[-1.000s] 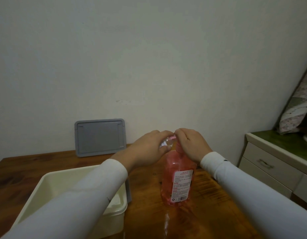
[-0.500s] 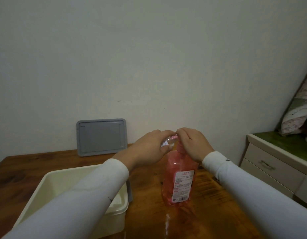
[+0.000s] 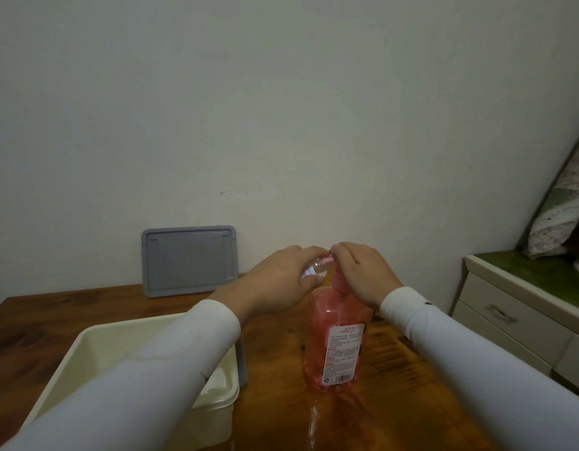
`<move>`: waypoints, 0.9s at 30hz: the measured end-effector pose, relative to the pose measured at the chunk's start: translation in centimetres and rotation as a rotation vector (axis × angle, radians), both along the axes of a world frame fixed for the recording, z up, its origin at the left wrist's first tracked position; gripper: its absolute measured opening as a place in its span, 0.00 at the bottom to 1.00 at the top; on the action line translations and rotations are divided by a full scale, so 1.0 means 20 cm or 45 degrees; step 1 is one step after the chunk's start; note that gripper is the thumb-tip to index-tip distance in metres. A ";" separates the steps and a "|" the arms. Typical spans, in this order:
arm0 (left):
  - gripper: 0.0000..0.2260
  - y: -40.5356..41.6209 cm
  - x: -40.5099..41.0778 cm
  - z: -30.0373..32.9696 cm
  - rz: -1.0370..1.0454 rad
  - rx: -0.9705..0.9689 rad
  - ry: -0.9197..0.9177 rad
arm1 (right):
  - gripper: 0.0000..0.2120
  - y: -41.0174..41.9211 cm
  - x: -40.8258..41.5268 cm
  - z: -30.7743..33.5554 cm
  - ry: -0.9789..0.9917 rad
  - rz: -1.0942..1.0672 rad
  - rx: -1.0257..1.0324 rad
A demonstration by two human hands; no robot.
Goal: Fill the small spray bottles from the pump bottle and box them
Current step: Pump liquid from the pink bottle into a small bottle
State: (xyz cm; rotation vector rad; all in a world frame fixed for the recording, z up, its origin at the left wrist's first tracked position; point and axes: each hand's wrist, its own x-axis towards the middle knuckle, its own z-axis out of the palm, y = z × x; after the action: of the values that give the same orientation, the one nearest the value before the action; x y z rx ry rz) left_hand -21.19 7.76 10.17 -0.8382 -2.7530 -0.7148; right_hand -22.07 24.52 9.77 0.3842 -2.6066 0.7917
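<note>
A pink pump bottle (image 3: pixel 335 343) with a white label stands upright on the wooden table (image 3: pixel 275 402). My right hand (image 3: pixel 363 271) lies curled over its pump head and hides it. My left hand (image 3: pixel 278 281) grips a small clear spray bottle (image 3: pixel 314 268), tilted with its mouth at the pump's nozzle, right beside my right fingertips. A cream plastic box (image 3: pixel 96 349) sits at the near left under my left forearm; its inside is mostly hidden.
A grey lid (image 3: pixel 188 260) leans upright against the wall at the back of the table. A white drawer cabinet (image 3: pixel 509 317) with a green top stands to the right, a patterned cushion (image 3: pixel 564 203) above it.
</note>
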 end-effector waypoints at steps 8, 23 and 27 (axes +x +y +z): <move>0.21 -0.01 0.01 0.03 -0.007 0.010 -0.012 | 0.17 0.00 0.02 0.03 -0.022 -0.004 -0.078; 0.21 -0.01 0.00 0.02 -0.008 0.034 -0.015 | 0.18 0.02 0.00 0.05 -0.109 0.057 0.051; 0.21 -0.01 0.00 0.04 -0.014 0.049 0.018 | 0.17 0.01 -0.01 0.08 -0.070 0.069 0.052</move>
State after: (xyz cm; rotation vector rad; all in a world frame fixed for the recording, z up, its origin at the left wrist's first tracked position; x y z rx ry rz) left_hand -21.13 7.56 11.03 -0.8478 -2.7151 -0.7588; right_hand -22.29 24.82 11.32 0.4529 -2.6773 0.7783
